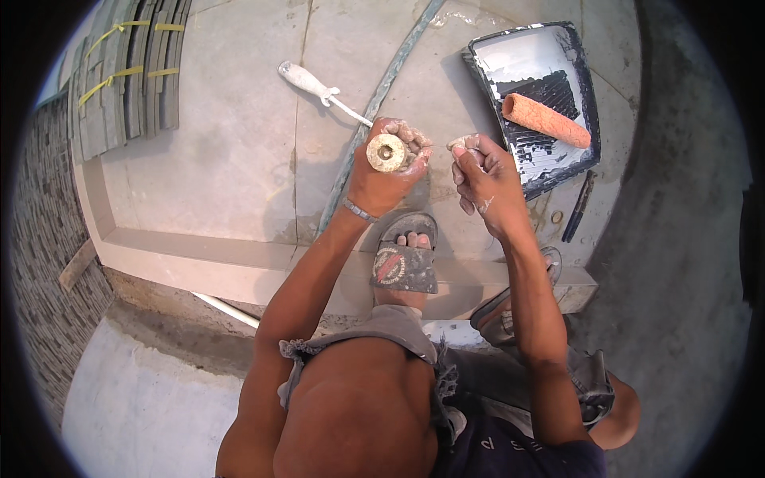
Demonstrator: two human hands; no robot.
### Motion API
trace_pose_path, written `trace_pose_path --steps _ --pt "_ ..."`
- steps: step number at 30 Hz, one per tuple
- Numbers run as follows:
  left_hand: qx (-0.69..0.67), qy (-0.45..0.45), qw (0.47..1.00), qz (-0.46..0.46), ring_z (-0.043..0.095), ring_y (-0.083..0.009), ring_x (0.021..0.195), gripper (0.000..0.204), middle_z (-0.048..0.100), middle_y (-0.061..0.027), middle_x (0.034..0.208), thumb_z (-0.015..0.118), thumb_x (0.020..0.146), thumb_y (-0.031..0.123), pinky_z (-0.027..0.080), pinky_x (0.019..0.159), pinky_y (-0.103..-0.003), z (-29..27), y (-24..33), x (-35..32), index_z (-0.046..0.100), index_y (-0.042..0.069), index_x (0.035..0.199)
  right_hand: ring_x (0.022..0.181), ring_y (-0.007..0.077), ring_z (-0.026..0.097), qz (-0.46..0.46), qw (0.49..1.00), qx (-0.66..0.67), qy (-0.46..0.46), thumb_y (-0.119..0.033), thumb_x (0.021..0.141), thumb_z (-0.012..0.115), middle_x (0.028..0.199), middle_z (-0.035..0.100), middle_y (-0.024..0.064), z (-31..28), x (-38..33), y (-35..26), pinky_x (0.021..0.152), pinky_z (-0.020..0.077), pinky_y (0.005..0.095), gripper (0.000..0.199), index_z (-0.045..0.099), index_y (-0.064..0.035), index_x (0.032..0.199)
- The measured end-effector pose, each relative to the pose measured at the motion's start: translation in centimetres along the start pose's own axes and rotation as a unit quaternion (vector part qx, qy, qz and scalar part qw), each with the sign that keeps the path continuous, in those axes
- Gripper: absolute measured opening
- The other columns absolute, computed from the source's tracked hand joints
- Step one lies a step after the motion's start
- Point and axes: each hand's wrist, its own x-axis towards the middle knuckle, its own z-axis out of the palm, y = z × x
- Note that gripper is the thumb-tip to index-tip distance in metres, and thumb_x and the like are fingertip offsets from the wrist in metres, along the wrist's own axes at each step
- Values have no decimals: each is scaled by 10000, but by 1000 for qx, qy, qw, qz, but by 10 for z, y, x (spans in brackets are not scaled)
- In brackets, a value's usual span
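Observation:
My left hand (pixel 402 171) is closed around a cream-coloured cylinder (pixel 386 153), apparently the roller end of a paint roller frame. Its round end faces up and has a hole in the middle. A paint-smeared white handle (pixel 303 81) lies to the left, and its thin rod runs to my left hand, where the join is hidden. With the fingertips pinched together, my right hand (pixel 490 183) is raised a little to the right of it. Whatever lies between those fingers is too small to make out. White smears cover both hands.
An orange roller sleeve (pixel 546 121) rests across a black paint tray (pixel 596 119) holding white paint, at the right. Beside the tray is a dark stick (pixel 578 209). A grey-green hose (pixel 396 68) crosses the tiles. Strapped slats (pixel 131 72) are stacked far left. A step edge (pixel 199 248) runs nearer me.

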Motion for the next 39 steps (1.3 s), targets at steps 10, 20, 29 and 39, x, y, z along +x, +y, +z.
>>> trace_pose_path --steps 10,20,29,39 --pt "-7 -48 999 -14 657 -124 980 407 647 -78 1039 700 879 -78 573 844 -305 -8 -1 3 389 72 1096 646 49 351 -116 965 -233 22 -135 1015 629 665 476 -49 -17 9 11 583 312 260 147 638 3 964" --pt "-27 -77 997 -14 685 -172 1057 388 635 -76 1042 655 905 -104 595 925 -344 -36 2 10 411 48 1165 653 46 368 -133 968 -209 44 -105 1019 616 709 495 -46 -83 11 25 596 327 247 108 620 -7 971" --pt "-22 -85 996 -3 699 -215 1136 390 670 -92 1084 673 923 -54 592 948 -360 -26 12 14 431 34 1216 710 407 616 -304 874 -373 63 -83 944 645 827 643 212 -29 8 14 665 497 442 102 598 -4 988" --pt "20 -58 998 -15 662 -103 964 381 647 -25 1022 785 886 38 566 841 -298 -24 11 11 508 48 1148 725 380 623 -372 828 -415 60 -58 935 684 886 660 192 -16 1 12 680 517 427 105 653 -11 1024"
